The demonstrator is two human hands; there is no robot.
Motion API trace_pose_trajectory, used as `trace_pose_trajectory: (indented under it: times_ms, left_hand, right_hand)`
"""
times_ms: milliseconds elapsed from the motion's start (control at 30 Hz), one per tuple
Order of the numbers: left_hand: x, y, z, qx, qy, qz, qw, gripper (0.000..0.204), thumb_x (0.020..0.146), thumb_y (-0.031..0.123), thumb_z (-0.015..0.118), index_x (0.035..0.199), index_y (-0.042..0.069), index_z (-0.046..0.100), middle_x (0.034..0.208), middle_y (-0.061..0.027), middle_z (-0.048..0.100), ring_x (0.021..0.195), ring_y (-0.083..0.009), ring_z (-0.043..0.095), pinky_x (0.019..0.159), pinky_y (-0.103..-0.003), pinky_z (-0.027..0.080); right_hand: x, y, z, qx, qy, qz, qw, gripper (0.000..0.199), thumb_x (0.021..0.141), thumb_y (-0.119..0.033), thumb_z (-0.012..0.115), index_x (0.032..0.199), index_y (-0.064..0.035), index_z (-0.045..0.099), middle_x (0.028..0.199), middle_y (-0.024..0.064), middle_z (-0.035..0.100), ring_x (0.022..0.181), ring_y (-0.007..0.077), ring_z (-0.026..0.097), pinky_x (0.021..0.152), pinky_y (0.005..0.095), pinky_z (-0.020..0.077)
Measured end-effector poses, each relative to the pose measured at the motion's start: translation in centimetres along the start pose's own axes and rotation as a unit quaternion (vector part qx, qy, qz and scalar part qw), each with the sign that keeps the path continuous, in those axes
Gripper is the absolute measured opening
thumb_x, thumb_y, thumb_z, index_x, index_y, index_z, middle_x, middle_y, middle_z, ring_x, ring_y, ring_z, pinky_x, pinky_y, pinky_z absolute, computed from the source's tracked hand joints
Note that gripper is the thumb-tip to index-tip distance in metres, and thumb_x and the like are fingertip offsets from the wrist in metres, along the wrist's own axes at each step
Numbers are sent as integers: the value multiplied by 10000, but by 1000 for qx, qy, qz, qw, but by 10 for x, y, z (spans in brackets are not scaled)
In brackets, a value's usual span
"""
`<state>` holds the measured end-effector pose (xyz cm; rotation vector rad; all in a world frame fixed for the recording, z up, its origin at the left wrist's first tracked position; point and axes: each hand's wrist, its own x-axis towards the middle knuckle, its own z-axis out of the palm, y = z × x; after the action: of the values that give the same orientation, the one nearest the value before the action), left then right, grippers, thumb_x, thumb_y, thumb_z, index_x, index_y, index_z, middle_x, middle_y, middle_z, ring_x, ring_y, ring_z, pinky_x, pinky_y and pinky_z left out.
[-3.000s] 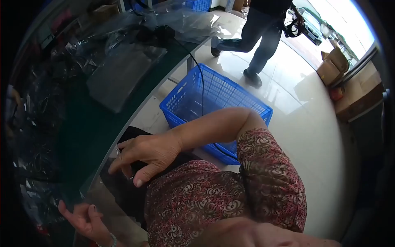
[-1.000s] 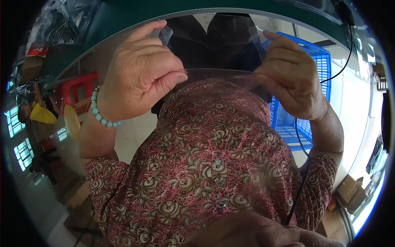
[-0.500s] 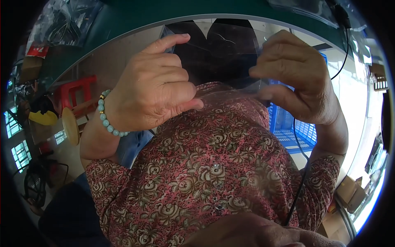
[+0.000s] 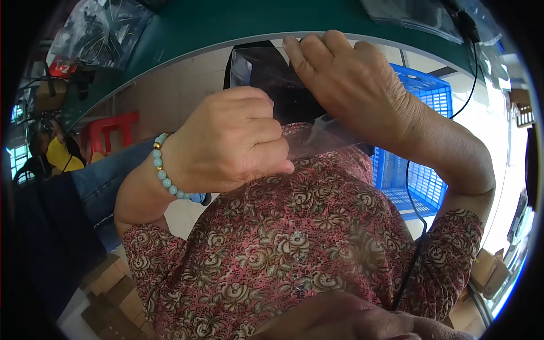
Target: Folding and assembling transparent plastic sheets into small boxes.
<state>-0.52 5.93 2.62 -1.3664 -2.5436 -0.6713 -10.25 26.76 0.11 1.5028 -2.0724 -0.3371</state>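
Observation:
A clear, thin plastic bag (image 4: 321, 135) stretches between my two hands in front of my chest, and dark shapes show through it. My left hand (image 4: 229, 139), with a pale beaded bracelet at the wrist, is closed with its fingers curled on the bag's left side. My right hand (image 4: 354, 82) lies over the bag's right side, back turned up and fingers bent toward the upper left. Its thumb is hidden beneath the hand.
A green tabletop (image 4: 226, 21) edges the far side, with packaged cables in clear bags (image 4: 99, 34) at its left. Right of my lap stands a blue plastic crate (image 4: 416, 178). A red stool (image 4: 110, 127), cardboard boxes (image 4: 488, 269) and a hanging black cable (image 4: 416, 209) are around me.
My right hand has turned over and moved left and up, closer to the left hand. My left hand has shifted slightly right, its raised index finger now curled in.

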Motion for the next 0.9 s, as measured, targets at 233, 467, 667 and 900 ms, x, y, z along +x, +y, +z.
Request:
trace_pose_trajectory:
  times_ms: [233,467,667,900]
  left_hand:
    - [9,22,7,8,-110,-110,988,356,894,425,652,747,101,639,660,-70,546,667,-280,596,568,-434,487]
    - [36,51,19,-113,-265,-254,923,286,997,353,496,990,100,629,824,-184,685,808,-408,652,710,-539,489]
    - [67,63,53,-168,-395,-214,878,524,983,322,529,1408,53,383,868,-289,666,852,-473,643,791,-552,481]
    - [103,64,93,-205,-405,-263,851,879,906,308,639,1548,28,108,981,-318,657,953,-446,640,841,-493,488]
  right_hand:
    - [-35,6,-27,147,1,-46,988,584,712,-52,655,1285,28,570,1072,174,606,933,290,613,695,350,545]
    - [-68,-2,-31,227,78,-53,969,451,684,27,659,1132,22,611,1035,205,655,826,339,658,720,403,550]
    - [-88,5,-24,304,81,19,949,272,742,50,622,1012,16,623,870,182,658,738,367,645,682,415,535]
    - [-127,57,1,484,73,154,858,114,835,-24,533,857,47,619,678,224,573,591,353,577,583,410,450]
